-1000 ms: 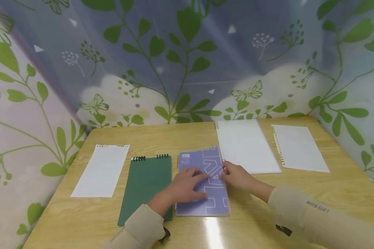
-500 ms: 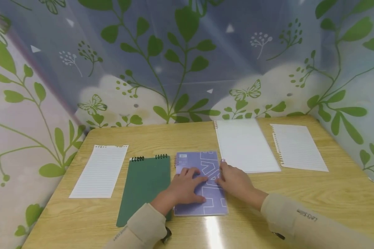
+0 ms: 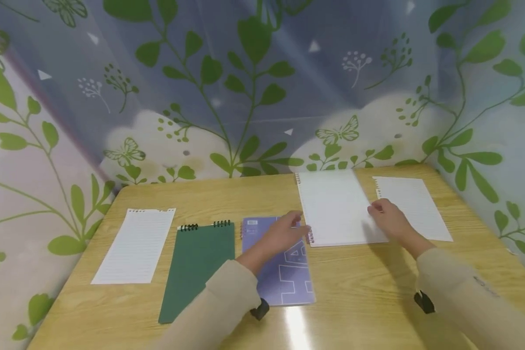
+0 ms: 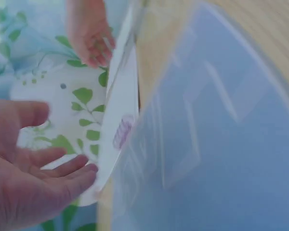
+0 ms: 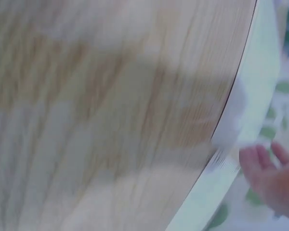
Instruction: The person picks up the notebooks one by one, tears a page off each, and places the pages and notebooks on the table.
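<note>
see a big white notebook (image 3: 338,209) lying flat at two o'clock from the purple notebook (image 3: 297,284), with little pinkish rings (image 3: 310,235) along its left edge. at its eight o'clock, see the left hand (image 3: 282,236), fingers spread and loose. at its three o'clock, see the right hand (image 3: 391,221), fingers softly bent, let go.

White spiral notebook (image 3: 332,209) — lying flat, purplish coils (image 3: 310,236) at left.
</note>
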Motion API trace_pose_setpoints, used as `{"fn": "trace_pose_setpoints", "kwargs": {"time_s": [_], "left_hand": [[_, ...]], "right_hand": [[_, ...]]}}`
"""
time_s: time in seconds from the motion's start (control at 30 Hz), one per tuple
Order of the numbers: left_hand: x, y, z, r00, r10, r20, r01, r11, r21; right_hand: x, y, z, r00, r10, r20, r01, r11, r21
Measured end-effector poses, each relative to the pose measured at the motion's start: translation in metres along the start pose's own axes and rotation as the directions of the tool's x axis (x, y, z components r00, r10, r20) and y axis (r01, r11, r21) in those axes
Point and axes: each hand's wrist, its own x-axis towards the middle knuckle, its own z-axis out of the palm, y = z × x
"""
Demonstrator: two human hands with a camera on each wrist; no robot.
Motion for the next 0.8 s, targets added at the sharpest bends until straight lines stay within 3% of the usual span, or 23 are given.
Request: {"fn": "trace_pose_setpoints", "kwargs": {"time_s": [0.03, 0.1, 0.17, 0.27, 0.37, 0.57, 0.63, 0.7, 0.8], "left_hand": [[0.006, 0.004, 0.002, 0.999, -0.045, -0.011, 0.044, 0.994, -0.099], [0.016, 0.010, 0.006, 0.991, -0.132, -0.006, 0.126, 0.957, -0.261], [0.025, 0.015, 0.010, 0.982, -0.189, 0.017, 0.182, 0.915, -0.361], [0.035, 0.019, 0.015, 0.968, -0.246, 0.053, 0.244, 0.869, -0.429], [0.042, 0.023, 0.017, 0.956, -0.290, 0.044, 0.275, 0.831, -0.484], [0.054, 0.026, 0.014, 0.922, -0.386, 0.021, 0.300, 0.682, -0.667], [0.057, 0.023, 0.015, 0.921, -0.390, 0.011, 0.290, 0.663, -0.690], [0.060, 0.019, 0.017, 0.922, -0.387, -0.007, 0.273, 0.662, -0.698], [0.062, 0.015, 0.022, 0.927, -0.373, -0.040, 0.247, 0.687, -0.683]], "right_hand": [[0.002, 0.004, -0.004, 0.999, 0.015, 0.036, -0.016, 1.000, 0.009], [0.005, 0.011, -0.008, 0.994, 0.038, 0.101, -0.041, 0.999, 0.020], [0.008, 0.014, -0.010, 0.989, 0.061, 0.135, -0.062, 0.998, 0.005], [0.011, 0.012, -0.008, 0.985, 0.102, 0.140, -0.099, 0.995, -0.026], [0.015, 0.004, -0.005, 0.982, 0.149, 0.119, -0.144, 0.988, -0.051], [0.020, -0.004, -0.004, 0.956, 0.278, 0.096, -0.280, 0.960, 0.001], [0.019, -0.001, -0.007, 0.943, 0.317, 0.106, -0.323, 0.946, 0.044], [0.019, 0.003, -0.009, 0.930, 0.348, 0.114, -0.357, 0.932, 0.066], [0.020, 0.004, -0.009, 0.912, 0.387, 0.133, -0.400, 0.912, 0.091]]}}
